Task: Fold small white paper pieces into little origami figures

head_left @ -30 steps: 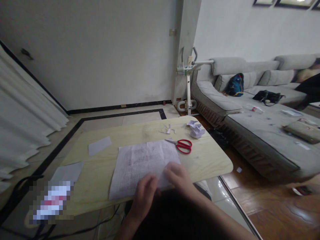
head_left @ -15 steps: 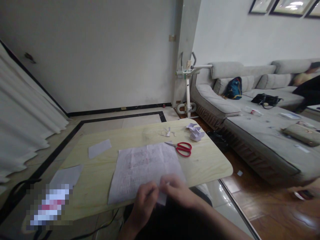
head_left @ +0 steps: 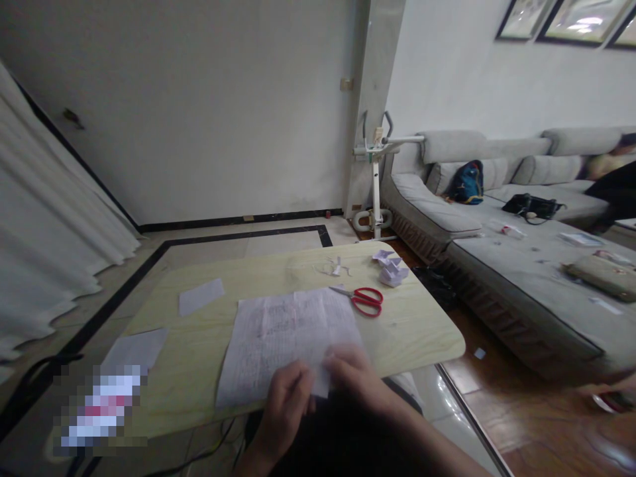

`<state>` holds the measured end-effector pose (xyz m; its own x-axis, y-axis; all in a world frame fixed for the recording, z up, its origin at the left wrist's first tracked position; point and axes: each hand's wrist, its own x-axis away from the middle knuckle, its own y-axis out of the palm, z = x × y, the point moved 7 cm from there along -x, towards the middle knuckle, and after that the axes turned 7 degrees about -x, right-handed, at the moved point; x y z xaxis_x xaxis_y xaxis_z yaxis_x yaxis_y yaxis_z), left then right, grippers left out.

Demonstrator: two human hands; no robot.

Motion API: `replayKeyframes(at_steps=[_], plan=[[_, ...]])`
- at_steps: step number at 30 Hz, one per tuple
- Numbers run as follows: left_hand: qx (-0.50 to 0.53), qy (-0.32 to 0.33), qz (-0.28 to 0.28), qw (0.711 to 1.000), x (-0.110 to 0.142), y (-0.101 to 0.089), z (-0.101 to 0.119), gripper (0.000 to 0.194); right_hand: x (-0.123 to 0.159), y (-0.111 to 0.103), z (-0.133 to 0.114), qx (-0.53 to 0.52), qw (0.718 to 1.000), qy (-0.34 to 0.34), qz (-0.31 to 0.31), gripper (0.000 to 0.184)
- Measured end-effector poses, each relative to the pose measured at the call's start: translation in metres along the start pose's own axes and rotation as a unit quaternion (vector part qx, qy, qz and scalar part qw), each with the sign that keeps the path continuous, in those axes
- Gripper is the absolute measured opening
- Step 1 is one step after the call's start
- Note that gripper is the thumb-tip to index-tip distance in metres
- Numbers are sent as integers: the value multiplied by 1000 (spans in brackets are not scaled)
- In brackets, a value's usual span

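At the table's near edge, my left hand [head_left: 291,397] has its fingers closed on a small piece of white paper [head_left: 321,382]. My right hand [head_left: 350,371] is at the other side of that piece, its fingers bent and blurred by motion; it seems to pinch the paper's right edge. Beneath and beyond both hands lies a large creased sheet of paper [head_left: 268,338] with printed lines and writing. Scissors [head_left: 366,301] with red handles rest at its upper right corner, blades pointing left.
Folded paper pieces [head_left: 392,270] and thin paper scraps [head_left: 335,267] lie toward the table's far side. Two white paper pieces, a farther one [head_left: 201,297] and a nearer one [head_left: 136,349], are on the left. A grey sofa [head_left: 536,291] stands right, with a person [head_left: 616,175] at its far end.
My right hand has shifted slightly right, and the gap between my hands has widened, with more of the small paper showing. The whole view has shifted a little.
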<state>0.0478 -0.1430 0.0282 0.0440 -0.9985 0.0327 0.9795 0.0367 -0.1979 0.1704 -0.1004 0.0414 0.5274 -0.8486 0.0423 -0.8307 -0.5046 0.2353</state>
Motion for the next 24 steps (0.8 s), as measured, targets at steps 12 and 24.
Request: replayKeyframes(at_steps=[12, 24], plan=[[-49, 26, 50, 997, -3, -6, 16, 36, -2, -1, -3, 38, 999, 17, 18, 46], [-45, 25, 19, 999, -2, 0, 15, 34, -1, -5, -5, 59, 997, -7, 41, 41]])
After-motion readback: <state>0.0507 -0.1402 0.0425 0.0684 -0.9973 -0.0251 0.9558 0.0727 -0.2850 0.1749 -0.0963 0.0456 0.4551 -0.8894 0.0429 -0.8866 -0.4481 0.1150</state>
